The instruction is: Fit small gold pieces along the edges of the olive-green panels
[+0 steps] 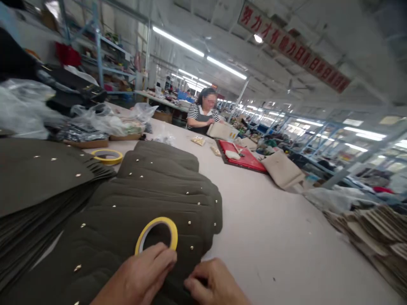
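My left hand (144, 269) is closed on a roll of yellow tape (174, 234), which stands tilted above the stacked fabric pieces. Those dark olive pieces (159, 188) lie overlapping in a layered pile, with small shiny metal studs along their edges. My right hand (218, 281) is beside the pile's near right edge, its thumb and fingers curled together. Whatever is between those fingers, if anything, is too small or hidden to make out. Another dark stack (41, 173) fans out on the left, and a second yellow tape roll (108, 156) lies flat behind it.
Across the pale table (263, 228), a co-worker (203, 112) handles beige pieces (222, 130). A red board (243, 156) lies near there, beside a beige panel (282, 169). Brown layered pieces (375, 233) are stacked at right. Clear plastic bags (101, 120) crowd the back left.
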Available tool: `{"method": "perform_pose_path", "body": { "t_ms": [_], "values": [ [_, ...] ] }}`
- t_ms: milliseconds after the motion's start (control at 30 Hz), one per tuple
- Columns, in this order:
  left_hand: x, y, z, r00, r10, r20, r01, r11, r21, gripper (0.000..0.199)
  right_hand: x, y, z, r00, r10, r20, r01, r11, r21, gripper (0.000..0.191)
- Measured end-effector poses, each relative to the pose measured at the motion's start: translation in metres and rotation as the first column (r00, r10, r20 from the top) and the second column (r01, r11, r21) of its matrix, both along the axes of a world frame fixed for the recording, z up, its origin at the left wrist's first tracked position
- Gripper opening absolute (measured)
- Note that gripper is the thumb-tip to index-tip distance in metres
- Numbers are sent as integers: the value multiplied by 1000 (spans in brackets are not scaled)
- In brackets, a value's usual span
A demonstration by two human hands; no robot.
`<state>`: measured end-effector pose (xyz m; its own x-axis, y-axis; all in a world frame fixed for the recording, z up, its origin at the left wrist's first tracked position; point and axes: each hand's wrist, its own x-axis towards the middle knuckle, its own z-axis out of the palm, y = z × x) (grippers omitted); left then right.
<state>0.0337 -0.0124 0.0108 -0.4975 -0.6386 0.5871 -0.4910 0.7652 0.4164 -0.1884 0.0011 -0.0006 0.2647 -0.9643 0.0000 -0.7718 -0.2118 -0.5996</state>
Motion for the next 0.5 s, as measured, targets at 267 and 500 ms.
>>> {"method": "perform_pose_path", "body": {
  "t_ms": [267, 500],
  "values": [
    [5, 3, 10, 998, 57, 10, -56, 996, -68, 42, -2, -5, 21, 906, 82, 415, 65, 943, -327, 13],
    [-2, 7, 10, 993, 84, 78, -80, 995, -56, 45, 19, -3, 27, 885, 391, 254, -161, 767, -622, 36]
  ]
}}
